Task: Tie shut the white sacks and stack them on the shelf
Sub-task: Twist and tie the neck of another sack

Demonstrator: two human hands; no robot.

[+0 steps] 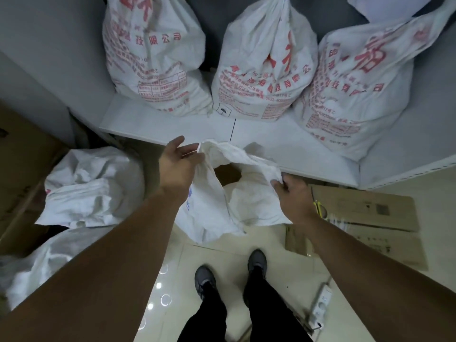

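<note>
Open white sack (251, 201) held by its mouth on the floor, against the shelf (172, 124) edge.
Its inside is dim and hard to make out. The left hand (179, 159) reaches forward, fingers straight, tips touching the rim; the right hand (293, 196) curls its fingers, pinching the opposite rim. Three tied sacks (266, 70) stand on the shelf.

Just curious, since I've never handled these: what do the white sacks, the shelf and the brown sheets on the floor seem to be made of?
The sacks look like woven plastic, matte with red lettering; they crumple in stiff creases. The shelf seems painted metal or laminate, smooth and pale; unclear which. The brown sheets look like flattened cardboard, dull with fold lines.
</note>
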